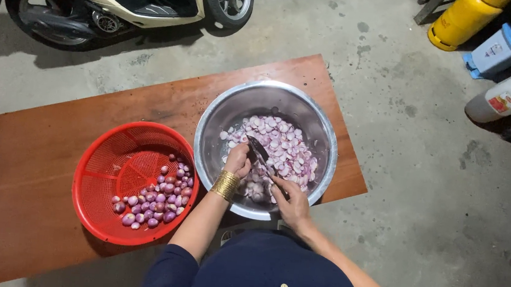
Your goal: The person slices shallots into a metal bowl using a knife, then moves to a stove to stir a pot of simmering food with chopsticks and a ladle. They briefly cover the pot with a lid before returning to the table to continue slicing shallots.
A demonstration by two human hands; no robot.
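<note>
Red basket of whole shallots on the wooden surface; beside it a steel bowl of cut pieces (pale purple), over which the left hand pinches a shallot and the right hand grips a knife.

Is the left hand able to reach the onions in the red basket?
Probably yes. The left hand is over the bowl, right beside the basket; nothing lies between it and the onions.
</note>
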